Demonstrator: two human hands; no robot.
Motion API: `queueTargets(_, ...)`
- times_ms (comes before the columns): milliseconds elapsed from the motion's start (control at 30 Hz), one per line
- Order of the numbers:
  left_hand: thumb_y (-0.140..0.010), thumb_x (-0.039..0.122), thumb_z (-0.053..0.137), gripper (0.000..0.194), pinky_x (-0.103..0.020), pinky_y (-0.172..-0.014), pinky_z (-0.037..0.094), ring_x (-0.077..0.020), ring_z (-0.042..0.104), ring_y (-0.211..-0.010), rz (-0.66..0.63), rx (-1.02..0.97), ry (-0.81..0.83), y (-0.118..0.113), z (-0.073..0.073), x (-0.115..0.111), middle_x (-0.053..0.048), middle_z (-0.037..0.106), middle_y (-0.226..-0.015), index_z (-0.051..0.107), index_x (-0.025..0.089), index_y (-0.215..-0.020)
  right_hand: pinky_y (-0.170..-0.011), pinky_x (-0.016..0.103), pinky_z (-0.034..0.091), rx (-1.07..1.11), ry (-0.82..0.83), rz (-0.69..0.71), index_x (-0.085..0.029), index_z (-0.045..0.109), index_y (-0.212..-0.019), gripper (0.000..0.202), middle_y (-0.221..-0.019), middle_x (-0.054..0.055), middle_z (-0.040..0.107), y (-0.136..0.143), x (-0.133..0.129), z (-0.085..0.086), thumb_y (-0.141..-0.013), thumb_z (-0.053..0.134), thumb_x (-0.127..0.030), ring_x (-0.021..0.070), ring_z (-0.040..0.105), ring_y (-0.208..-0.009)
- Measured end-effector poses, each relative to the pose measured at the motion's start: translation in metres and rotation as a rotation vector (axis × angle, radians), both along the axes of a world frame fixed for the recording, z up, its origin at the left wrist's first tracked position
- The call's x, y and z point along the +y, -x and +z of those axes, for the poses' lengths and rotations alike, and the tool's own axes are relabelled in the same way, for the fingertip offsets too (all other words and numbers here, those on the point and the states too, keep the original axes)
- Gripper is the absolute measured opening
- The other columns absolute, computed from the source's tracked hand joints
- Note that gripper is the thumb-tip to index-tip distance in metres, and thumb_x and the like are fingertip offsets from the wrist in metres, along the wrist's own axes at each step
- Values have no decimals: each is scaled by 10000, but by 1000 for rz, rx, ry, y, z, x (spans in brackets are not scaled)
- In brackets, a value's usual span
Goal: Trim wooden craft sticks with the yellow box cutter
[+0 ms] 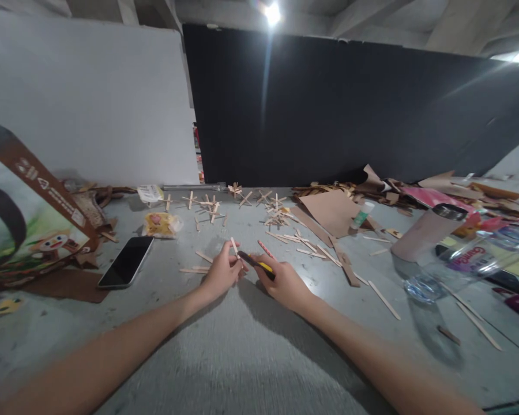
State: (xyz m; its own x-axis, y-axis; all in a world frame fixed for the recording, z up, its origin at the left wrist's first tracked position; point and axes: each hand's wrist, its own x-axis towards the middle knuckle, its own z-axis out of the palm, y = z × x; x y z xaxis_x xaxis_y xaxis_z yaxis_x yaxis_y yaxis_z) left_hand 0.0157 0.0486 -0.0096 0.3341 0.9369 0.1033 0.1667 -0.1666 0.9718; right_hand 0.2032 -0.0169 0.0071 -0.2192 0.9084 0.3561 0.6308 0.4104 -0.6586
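Near the middle of the grey table, my left hand (223, 268) pinches a wooden craft stick (234, 246) that points up and away. My right hand (289, 285) is wrapped round a yellow and black utility knife (263, 266). Its dark front end meets the stick beside my left fingertips; the blade itself is too small to make out. Just beyond my right fingers lies a red striped stick (266, 249). Loose craft sticks (198, 270) rest left of my left hand, and crossed stick pieces (213, 211) are spread farther back.
A phone (127, 263) and a wrapped snack (161, 225) lie left, near a printed bag (47, 230). To the right are brown cardboard (328, 212), a glue stick (363, 214), a tumbler (428, 230) and a clear bottle lying down (462, 264). A black panel (328, 109) stands behind.
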Motion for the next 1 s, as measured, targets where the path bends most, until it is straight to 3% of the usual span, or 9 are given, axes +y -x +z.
queueTargets(167,-857,286,618,401,-213,-475,380,-129,595,-477,-35,-11,14,4,-2,2,42,698,-682,436,207,-1206,-581,233,424,-28,-13,-2,-203,708,-1290,352,-903,98,810,5,-3,-1,-1027,482,-262,188,708,-617)
queueTargets(367,-852,305,646,380,-201,-477,390,-125,596,-491,-55,-31,16,5,-4,1,42,690,-678,437,220,-1158,-575,224,441,-11,-4,29,-200,693,-1309,363,-856,76,800,-1,-3,-7,-1041,464,-284,159,654,-537)
queueTargets(600,-860,285,641,343,-205,-473,379,-121,575,-472,-53,-30,32,2,-3,-2,43,683,-661,442,227,-1134,-701,246,528,35,-10,79,-245,669,-1333,354,-1034,86,816,-6,-1,-15,-1053,466,-321,199,769,-751)
queueTargets(767,-852,253,625,332,-201,-468,373,-121,570,-479,-18,3,20,1,-2,-4,51,675,-639,443,223,-1128,-655,249,505,23,0,75,-230,671,-1326,362,-937,67,813,-6,-2,-16,-1048,459,-322,199,745,-669)
queueTargets(1000,-852,328,652,376,-203,-464,389,-121,574,-495,-62,-22,13,4,-2,-4,36,699,-688,438,225,-1144,-675,258,508,-19,-1,63,-233,657,-1350,373,-1046,90,824,-6,-5,-12,-1048,451,-308,229,787,-794)
